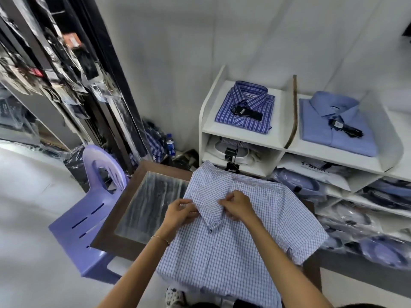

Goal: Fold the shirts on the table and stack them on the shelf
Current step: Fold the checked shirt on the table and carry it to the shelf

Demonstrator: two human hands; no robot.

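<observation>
On table (142,210), pale blue checked shirt (222,247), spread flat, collar pinched

Before me stand plain white walls (178,52) and a pale floor (26,196), a lilac plastic chair (89,210) to my left beside the glass-topped worktop (144,196), and dark racks (55,63) beyond.

A light blue checked shirt (233,230) lies spread on a glass-topped table (142,210), its hem hanging over the near edge. The left hand (181,213) and right hand (236,205) pinch its collar from either side. Beyond, a white shelf (287,145) holds a folded plaid shirt (244,107) and a folded plain blue shirt (338,125). A purple plastic chair (89,210) stands just left of the table.
</observation>
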